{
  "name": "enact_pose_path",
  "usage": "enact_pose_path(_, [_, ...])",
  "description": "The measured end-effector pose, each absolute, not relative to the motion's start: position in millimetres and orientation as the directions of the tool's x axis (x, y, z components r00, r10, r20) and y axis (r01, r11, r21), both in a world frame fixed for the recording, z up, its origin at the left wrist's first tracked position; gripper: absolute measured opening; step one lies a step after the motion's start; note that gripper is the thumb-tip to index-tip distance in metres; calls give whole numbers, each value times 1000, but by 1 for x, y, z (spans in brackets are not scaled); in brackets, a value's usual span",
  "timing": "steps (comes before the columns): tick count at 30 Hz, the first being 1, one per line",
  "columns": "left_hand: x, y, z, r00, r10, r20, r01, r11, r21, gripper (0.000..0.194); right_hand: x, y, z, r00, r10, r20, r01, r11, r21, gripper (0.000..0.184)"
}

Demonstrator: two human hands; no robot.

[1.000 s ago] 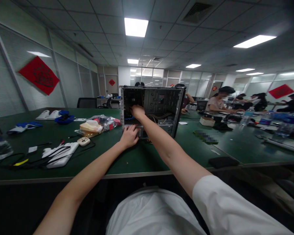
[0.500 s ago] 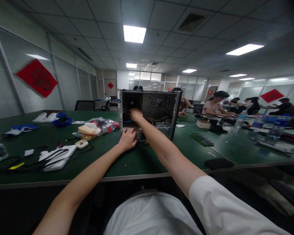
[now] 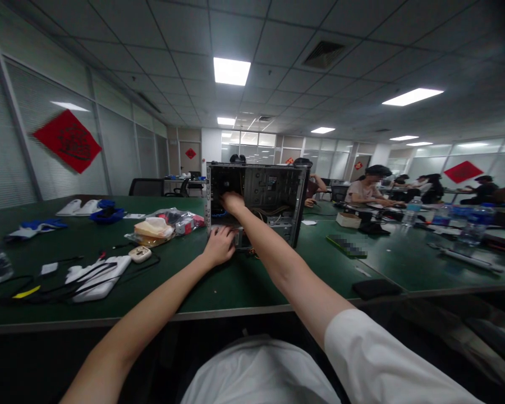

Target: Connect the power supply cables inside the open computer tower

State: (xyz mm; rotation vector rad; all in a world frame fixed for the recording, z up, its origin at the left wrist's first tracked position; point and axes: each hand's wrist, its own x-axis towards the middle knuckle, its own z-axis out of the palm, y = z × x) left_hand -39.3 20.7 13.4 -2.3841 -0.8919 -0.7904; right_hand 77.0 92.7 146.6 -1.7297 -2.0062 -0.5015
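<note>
An opened computer case (image 3: 273,185) stands upright on the green table, its open side facing me. Cables and a metal frame show inside it. My right hand (image 3: 233,203) reaches into the dark left part of the case; its fingertips are lost in shadow, and whatever they touch is hidden. Lower down, my left hand (image 3: 220,245) lies with its fingers stretched out and slightly apart against the case's bottom left corner. Part of a box-shaped unit (image 3: 239,237) shows just beside those fingers.
Left on the table (image 3: 185,292) are a plastic bag of parts (image 3: 185,220), a white power strip-like block (image 3: 103,280) with black cables, and blue-white gloves (image 3: 37,227). To the right lie a blurred-out phone-like slab (image 3: 347,246) and water bottles (image 3: 482,224). Other people sit beyond.
The view has tilted up slightly, so everything sits a little lower in the picture. Both hands stay at nearly the same places on the case.
</note>
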Motion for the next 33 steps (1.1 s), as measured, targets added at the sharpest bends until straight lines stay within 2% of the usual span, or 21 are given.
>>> enact_pose_path(11, [-38, 19, 14, 624, 440, 646, 701, -680, -214, 53, 78, 94, 143, -110, 823, 557, 989, 145, -20, 42])
enact_pose_path(23, [-38, 18, 15, 620, 447, 645, 697, -691, -191, 53, 82, 94, 151, -118, 850, 513, 989, 149, -19, 40])
enact_pose_path(33, [-38, 18, 17, 622, 448, 642, 703, -681, -205, 51, 78, 92, 146, -78, 841, 536, 988, 136, -70, 39])
